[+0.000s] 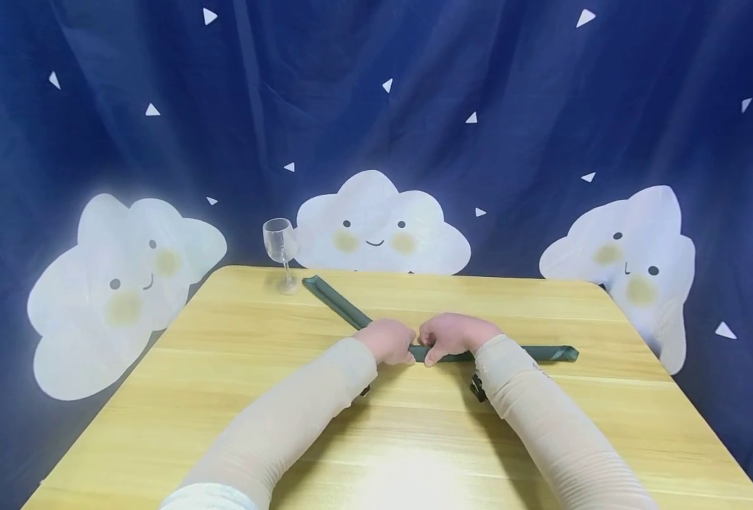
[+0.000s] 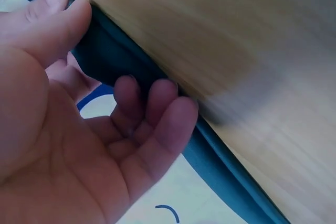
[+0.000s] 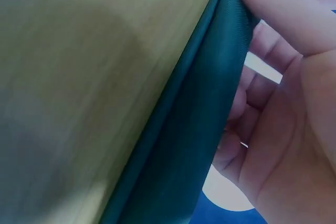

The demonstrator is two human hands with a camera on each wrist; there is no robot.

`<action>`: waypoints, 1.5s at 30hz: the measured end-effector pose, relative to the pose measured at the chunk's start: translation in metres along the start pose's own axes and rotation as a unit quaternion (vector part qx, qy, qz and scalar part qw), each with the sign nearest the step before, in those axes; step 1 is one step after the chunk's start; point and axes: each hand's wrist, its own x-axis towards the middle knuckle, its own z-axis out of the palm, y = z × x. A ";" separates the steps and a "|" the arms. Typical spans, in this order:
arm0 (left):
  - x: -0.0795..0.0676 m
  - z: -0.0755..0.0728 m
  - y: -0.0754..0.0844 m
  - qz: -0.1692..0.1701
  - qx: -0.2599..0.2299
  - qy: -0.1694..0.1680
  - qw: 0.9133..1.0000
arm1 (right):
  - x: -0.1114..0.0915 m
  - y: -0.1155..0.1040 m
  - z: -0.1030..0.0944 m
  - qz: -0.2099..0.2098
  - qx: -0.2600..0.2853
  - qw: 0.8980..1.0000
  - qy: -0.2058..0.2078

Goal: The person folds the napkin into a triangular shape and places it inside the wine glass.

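Note:
A dark green cloth [image 1: 338,302], folded lengthwise into a long narrow strip, lies across the table and bends at an angle near its middle. At that bend my left hand [image 1: 389,341] grips it. In the left wrist view, thumb and forefinger pinch the cloth [image 2: 118,51] while the other fingers curl against its edge. Close beside, my right hand [image 1: 453,334] holds the strip just right of the bend. The right wrist view shows its thumb on the near face of the cloth [image 3: 184,114], with the other fingers curled behind.
A clear wine glass [image 1: 278,242] stands upright at the table's back left, near the strip's far end. The wooden table [image 1: 236,340] has its back edge against a blue curtain [image 1: 325,85] printed with clouds and triangles.

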 end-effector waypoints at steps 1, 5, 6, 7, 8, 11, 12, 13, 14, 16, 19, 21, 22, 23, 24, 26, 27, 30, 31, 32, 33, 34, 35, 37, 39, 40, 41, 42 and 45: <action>0.000 0.001 -0.001 -0.009 0.000 0.002 1.000 | 0.000 0.000 0.000 -0.004 0.002 1.000 -0.003; -0.002 0.001 -0.003 -0.045 0.005 0.017 0.999 | 0.002 0.001 0.000 -0.011 0.001 1.000 -0.007; -0.003 0.001 -0.003 -0.052 0.010 0.021 0.998 | 0.003 0.001 -0.001 -0.014 -0.003 1.000 -0.006; -0.004 0.001 -0.003 -0.057 0.015 0.026 0.998 | 0.004 0.000 -0.001 -0.016 -0.005 1.000 -0.005; -0.005 0.001 -0.003 -0.058 0.025 0.029 0.998 | 0.005 0.001 -0.001 -0.018 -0.009 1.000 -0.003; -0.006 0.001 -0.005 -0.043 0.047 0.038 0.997 | 0.007 0.000 -0.001 -0.029 -0.023 0.999 0.005; -0.005 0.001 -0.006 -0.035 0.049 0.041 0.997 | 0.008 -0.001 -0.001 -0.033 -0.027 0.999 0.009; -0.004 0.002 -0.008 -0.023 0.050 0.041 0.998 | 0.009 -0.001 0.000 -0.036 -0.030 0.999 0.014; -0.003 0.003 -0.010 -0.009 0.053 0.043 0.998 | 0.010 -0.002 0.000 -0.036 -0.034 0.999 0.018; -0.001 0.004 -0.014 0.017 0.052 0.045 0.997 | 0.010 -0.004 -0.001 -0.032 -0.039 0.998 0.027; 0.000 0.005 -0.020 0.046 0.045 0.048 0.997 | 0.012 -0.007 0.000 -0.028 -0.044 0.997 0.049; -0.002 0.004 -0.022 0.062 0.041 0.048 0.996 | 0.013 -0.008 0.001 -0.032 -0.049 0.996 0.067; -0.002 0.004 -0.023 0.068 0.036 0.047 0.996 | 0.013 -0.009 0.001 -0.035 -0.051 0.995 0.075; -0.003 0.003 -0.024 0.075 0.031 0.047 0.996 | 0.013 -0.009 0.002 -0.040 -0.055 0.994 0.083; -0.004 0.003 -0.024 0.084 0.028 0.047 0.995 | 0.013 -0.009 0.002 -0.045 -0.059 0.993 0.090; -0.005 0.002 -0.025 0.104 0.025 0.048 0.993 | 0.013 -0.010 0.002 -0.055 -0.066 0.991 0.098; -0.005 0.003 -0.026 0.114 0.023 0.049 0.992 | 0.012 -0.010 0.003 -0.060 -0.069 0.991 0.101; -0.004 0.004 -0.030 0.146 0.024 0.050 0.988 | 0.011 -0.009 0.003 -0.070 -0.071 0.990 0.103; -0.003 0.005 -0.032 0.158 0.027 0.050 0.986 | 0.011 -0.009 0.003 -0.073 -0.073 0.989 0.104; -0.002 0.006 -0.034 0.169 0.027 0.049 0.984 | 0.011 -0.009 0.002 -0.074 -0.071 0.989 0.106; -0.002 0.006 -0.036 0.179 0.027 0.047 0.982 | 0.011 -0.009 0.002 -0.075 -0.071 0.989 0.104; -0.001 0.007 -0.037 0.188 0.024 0.045 0.981 | 0.011 -0.009 0.002 -0.073 -0.072 0.990 0.101; -0.001 0.008 -0.039 0.195 0.020 0.044 0.980 | 0.011 -0.009 0.002 -0.071 -0.076 0.990 0.098; -0.001 0.008 -0.041 0.205 0.007 0.040 0.978 | 0.012 -0.010 0.002 -0.066 -0.081 0.990 0.092; -0.002 0.009 -0.043 0.206 -0.007 0.041 0.978 | 0.012 -0.011 0.002 -0.060 -0.085 0.991 0.086; -0.003 0.008 -0.043 0.205 -0.012 0.043 0.978 | 0.012 -0.012 0.001 -0.057 -0.085 0.991 0.083; -0.003 0.008 -0.044 0.202 -0.015 0.045 0.978 | 0.013 -0.012 0.001 -0.053 -0.084 0.992 0.082; -0.003 0.009 -0.044 0.198 -0.020 0.050 0.979 | 0.013 -0.012 0.001 -0.050 -0.082 0.992 0.081; -0.005 0.011 -0.043 0.165 -0.011 0.071 0.984 | 0.014 -0.012 0.002 -0.037 -0.080 0.993 0.080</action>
